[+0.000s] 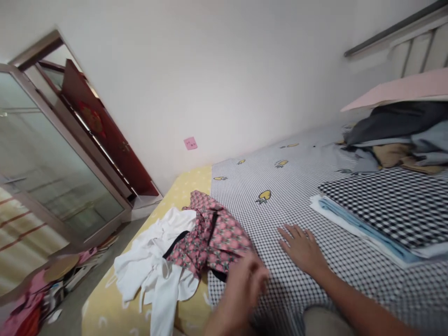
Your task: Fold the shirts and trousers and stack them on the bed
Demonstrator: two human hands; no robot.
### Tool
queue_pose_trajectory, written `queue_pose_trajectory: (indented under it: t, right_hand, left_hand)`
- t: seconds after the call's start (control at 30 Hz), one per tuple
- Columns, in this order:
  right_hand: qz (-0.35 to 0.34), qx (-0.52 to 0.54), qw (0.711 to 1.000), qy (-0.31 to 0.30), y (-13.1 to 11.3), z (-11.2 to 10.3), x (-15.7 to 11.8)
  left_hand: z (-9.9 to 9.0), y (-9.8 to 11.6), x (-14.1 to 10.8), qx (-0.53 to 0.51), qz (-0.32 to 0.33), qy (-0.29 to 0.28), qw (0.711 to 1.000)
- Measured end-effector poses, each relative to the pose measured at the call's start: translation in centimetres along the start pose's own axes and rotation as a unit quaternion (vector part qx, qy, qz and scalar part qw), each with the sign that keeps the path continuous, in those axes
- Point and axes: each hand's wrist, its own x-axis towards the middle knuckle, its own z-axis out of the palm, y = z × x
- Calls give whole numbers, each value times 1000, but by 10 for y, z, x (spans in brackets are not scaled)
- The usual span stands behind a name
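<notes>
A pink patterned garment with black trim (227, 233) lies crumpled on the bed, partly over a white garment (150, 261). My left hand (245, 284) is at the lower right edge of the patterned garment, blurred, its fingers curled; whether they pinch the cloth cannot be made out. My right hand (303, 247) rests on the checked bedsheet (245, 186) with its fingers spread and nothing in them. To its right is a folded stack with a black-and-white checked cloth (395, 205) on top and light blue and white cloth beneath.
At the back right, dark, grey and brown clothes (402, 126) are heaped under a pink board-like item (402, 88). Yellow bedding (196, 179) covers the left edge of the bed. Assorted items (38, 298) lie on the floor at the left, near a glass door (63, 163).
</notes>
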Motion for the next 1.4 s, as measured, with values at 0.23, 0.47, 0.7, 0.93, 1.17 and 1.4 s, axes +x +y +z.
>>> queue_pose_trajectory:
  t: [0.23,0.47,0.7,0.93,1.17,1.4]
  right_hand:
    - [9,36,999,-6,-2,-12,0]
    - [17,61,998,3,-1,-4,2]
    - [17,81,996,24,0,5,4]
    - [30,109,994,-12,-1,-6,3]
    - [137,266,946,-125,-14,-20,13]
    - [184,453,871,-49,-68,-16,-1]
  left_hand:
    - [113,-42,-66,148,34,-94,984]
    - [44,-67,-48,378,5,253,891]
    - [49,-107,-34,423,-240,-34,873]
    - [48,-100,-32,405,-268,-73,871]
    - [48,-93,-29,385,-281,-81,875]
    - [49,-91,-30,363,-285,-69,885]
